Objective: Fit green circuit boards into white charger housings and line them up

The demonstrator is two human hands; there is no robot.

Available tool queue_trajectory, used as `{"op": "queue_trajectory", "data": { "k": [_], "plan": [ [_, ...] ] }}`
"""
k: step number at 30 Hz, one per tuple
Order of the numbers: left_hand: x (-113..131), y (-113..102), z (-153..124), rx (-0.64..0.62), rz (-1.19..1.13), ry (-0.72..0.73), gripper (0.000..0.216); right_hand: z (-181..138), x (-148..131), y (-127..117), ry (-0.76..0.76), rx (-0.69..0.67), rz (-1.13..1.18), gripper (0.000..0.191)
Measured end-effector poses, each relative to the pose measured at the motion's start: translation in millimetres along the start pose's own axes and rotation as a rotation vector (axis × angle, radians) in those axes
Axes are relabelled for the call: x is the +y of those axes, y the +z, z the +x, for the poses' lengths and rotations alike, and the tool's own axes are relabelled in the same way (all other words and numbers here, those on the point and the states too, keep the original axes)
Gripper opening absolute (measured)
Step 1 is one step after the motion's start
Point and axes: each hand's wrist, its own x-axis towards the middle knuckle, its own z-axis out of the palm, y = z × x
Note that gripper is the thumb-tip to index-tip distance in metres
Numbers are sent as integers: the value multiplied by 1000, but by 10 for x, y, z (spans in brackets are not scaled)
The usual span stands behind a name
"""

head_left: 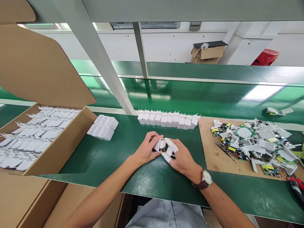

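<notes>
Both hands meet at the middle of the green workbench. My left hand and my right hand are closed together on a small white charger casing with a circuit board showing inside it. White finger cots cover some fingertips of my right hand, and a brown-strapped watch sits on that wrist. Just beyond the hands stands a row of several white charger bodies.
An open cardboard box with rows of white chargers lies at the left, and a block of white casings beside it. At the right a brown board carries a heap of circuit boards and white shells. A green conveyor belt runs behind.
</notes>
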Motion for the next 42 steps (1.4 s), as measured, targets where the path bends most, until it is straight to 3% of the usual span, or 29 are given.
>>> {"op": "queue_trajectory", "data": {
  "k": [3, 7, 11, 15, 23, 29, 32, 35, 38, 42],
  "plan": [
    [5, 13, -8, -86, -128, -52, 64, 12, 22, -48, -14, 29, 58, 57],
    [-3, -13, 10, -125, -259, -200, 47, 9, 85, -93, 59, 104, 174, 36],
    [23, -83, 31, -164, -369, -283, 56, -17, 172, -5, 30, -45, 160, 41],
    [63, -131, 29, -176, -378, -294, 47, -58, 239, 146, -12, -132, 51, 41],
    [56, -87, -40, -109, -499, -321, 90, -65, 188, 136, 35, -87, 24, 44],
    [48, -87, -36, -33, -452, -319, 87, -35, 174, 144, -10, -93, 87, 48],
    [42, -93, -28, 13, -426, -240, 99, -25, 180, 122, 26, -45, 105, 49],
    [47, -87, -23, 71, -396, -147, 110, -31, 198, 111, 61, -97, 82, 48],
    [63, -67, -15, 100, -314, -139, 97, -49, 220, 135, 57, -181, 77, 48],
    [85, -58, 2, 87, -247, -112, 67, -80, 222, 174, 77, -125, 38, 44]
  ]
}}
